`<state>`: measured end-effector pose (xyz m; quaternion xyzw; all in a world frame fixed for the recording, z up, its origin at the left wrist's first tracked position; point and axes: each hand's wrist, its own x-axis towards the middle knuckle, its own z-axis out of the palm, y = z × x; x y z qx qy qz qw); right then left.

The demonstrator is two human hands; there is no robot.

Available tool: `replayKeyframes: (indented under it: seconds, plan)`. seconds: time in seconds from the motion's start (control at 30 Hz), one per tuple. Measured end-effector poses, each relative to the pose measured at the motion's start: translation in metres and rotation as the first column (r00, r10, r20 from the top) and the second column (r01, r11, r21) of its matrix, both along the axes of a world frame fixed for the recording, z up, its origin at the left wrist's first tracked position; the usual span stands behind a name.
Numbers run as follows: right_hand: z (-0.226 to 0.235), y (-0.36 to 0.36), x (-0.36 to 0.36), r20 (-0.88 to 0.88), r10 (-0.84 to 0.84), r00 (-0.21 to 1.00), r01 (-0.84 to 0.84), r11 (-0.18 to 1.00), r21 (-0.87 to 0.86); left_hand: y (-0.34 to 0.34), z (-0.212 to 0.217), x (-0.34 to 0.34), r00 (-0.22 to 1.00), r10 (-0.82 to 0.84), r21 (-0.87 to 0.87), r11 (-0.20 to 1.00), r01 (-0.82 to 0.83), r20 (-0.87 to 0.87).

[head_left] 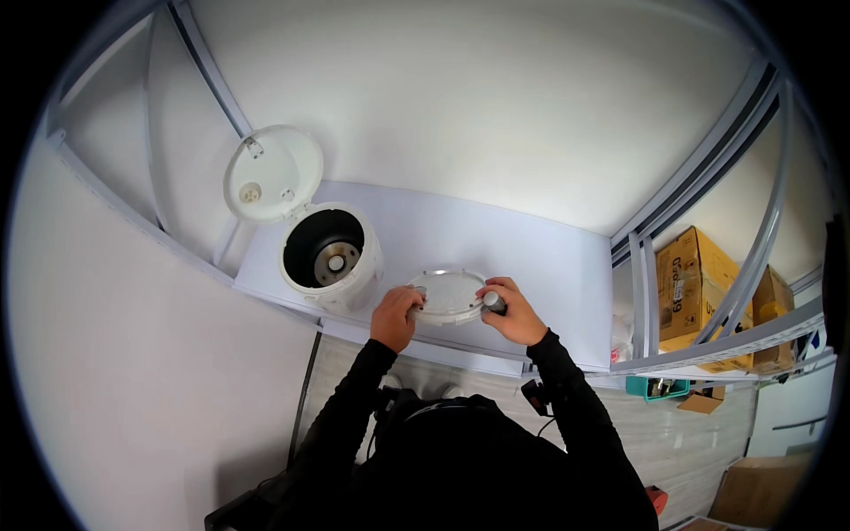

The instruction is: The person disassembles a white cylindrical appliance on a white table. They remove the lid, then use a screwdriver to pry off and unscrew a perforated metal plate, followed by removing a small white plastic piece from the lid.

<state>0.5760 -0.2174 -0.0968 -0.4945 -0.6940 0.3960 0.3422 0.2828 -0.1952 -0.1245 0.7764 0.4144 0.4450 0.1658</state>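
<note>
A round white inner lid plate with a metal rim is held between both hands just above the white table. My left hand grips its left edge. My right hand grips its right edge and also holds a small grey knob-like part. To the left stands a white rice cooker with no inner pot, its heating plate visible. Its hinged lid stands open, tilted back.
White enclosure walls and grey frame bars surround the table. Outside on the right, cardboard boxes sit on a shelf, with a teal bin and more boxes on the wood-pattern floor.
</note>
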Motion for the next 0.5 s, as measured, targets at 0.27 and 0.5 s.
replayKeyframes:
  seconds: [0.27, 0.5]
  plan:
    - [-0.032, -0.012, -0.013, 0.241, -0.123, 0.963, 0.131, 0.991, -0.016, 0.001, -0.029, -0.001, 0.980, -0.167, -0.185, 0.972, 0.145, -0.110]
    - [-0.073, -0.010, -0.026, 0.326, -0.246, 0.913, 0.239, 0.969, 0.061, 0.011, -0.050, 0.005, 0.958, -0.153, -0.146, 0.982, 0.120, -0.242]
